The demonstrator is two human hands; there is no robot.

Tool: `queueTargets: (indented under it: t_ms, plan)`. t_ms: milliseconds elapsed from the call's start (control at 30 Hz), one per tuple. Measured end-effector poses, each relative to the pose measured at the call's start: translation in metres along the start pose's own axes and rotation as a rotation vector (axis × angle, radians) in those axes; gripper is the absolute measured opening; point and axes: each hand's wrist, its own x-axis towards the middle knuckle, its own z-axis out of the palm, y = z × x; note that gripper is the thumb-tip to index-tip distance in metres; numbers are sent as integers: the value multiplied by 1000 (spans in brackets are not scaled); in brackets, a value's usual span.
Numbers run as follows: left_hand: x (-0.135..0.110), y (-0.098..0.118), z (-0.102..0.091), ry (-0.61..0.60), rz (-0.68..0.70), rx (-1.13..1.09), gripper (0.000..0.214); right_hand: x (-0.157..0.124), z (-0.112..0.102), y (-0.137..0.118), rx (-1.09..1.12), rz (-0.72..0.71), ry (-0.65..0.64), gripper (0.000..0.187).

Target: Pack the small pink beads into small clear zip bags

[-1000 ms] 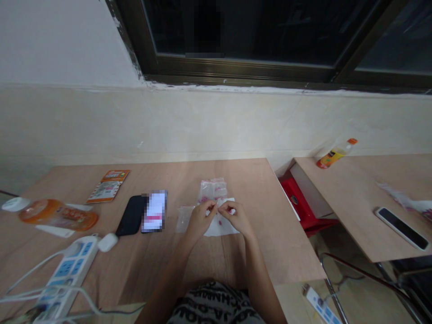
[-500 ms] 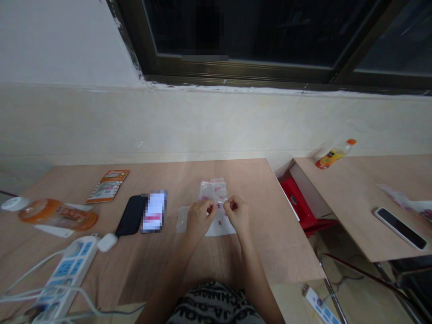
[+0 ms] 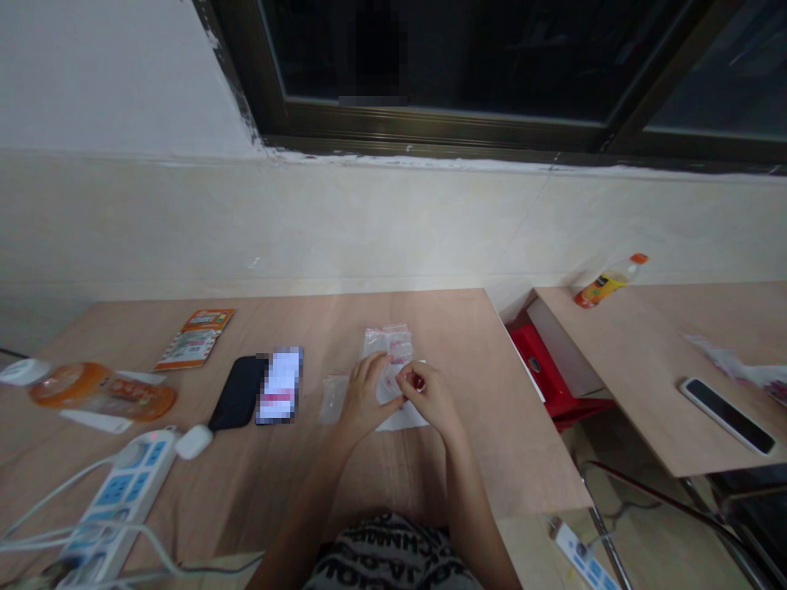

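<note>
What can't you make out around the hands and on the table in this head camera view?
In the head view:
What the right hand pinches: its fingers cover it, and only a small red bit shows.
Markings on the clear plastic bags: too small and blurred.
The pixelated item beside the black phone: blurred out.

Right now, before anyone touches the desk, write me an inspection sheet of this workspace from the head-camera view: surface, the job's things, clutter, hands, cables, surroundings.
Surface: light wood-grain desk, hands working near its middle.
Job's things: clear plastic bags with pink print, plain clear bag, white paper sheet under them.
Clutter: orange plastic bottle on its side, orange packet, black phone.
Hands: left hand with fingers on the printed bags; right hand at something small and red, unclear what.
Cables: white cord from a blue-and-white power strip.
Surroundings: red plastic object beyond the desk's right edge, second desk.
</note>
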Motion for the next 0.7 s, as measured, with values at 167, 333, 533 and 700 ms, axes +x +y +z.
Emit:
queueTargets:
  t_ms: [167, 333, 533, 700]
  plan:
    - [1, -2, -3, 4, -15, 73, 55, -1, -7, -5, -45, -81, 52, 12]
    - [4, 6, -7, -13, 5, 121, 54, -4, -5, -12, -176, -161, -18, 20]
    - [5, 16, -6, -59, 49, 121, 57, -4, 6, -13, -244, -115, -85, 17]
    - [0, 8, -3, 20, -23, 4, 78, -2, 5, -13, -65, -78, -65, 33]
